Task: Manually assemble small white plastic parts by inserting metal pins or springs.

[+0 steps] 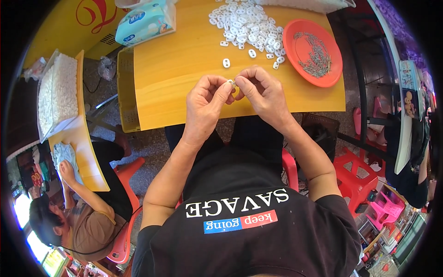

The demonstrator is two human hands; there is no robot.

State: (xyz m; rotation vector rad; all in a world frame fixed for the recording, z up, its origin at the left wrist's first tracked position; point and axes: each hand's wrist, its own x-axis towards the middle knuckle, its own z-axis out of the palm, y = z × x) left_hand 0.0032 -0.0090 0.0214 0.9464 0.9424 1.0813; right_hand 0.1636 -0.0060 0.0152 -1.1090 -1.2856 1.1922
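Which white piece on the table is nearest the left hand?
The lone piece just beyond the left hand; the others lie farther, in or nearer the pile.

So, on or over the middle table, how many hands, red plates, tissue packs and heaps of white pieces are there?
Hands: 2 (left hand, right hand)
Red plate: 1
Tissue pack: 1
Heap of white pieces: 1
Total: 5

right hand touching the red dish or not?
Apart. The head view shows yellow tabletop between the right hand and the near side of the red dish.
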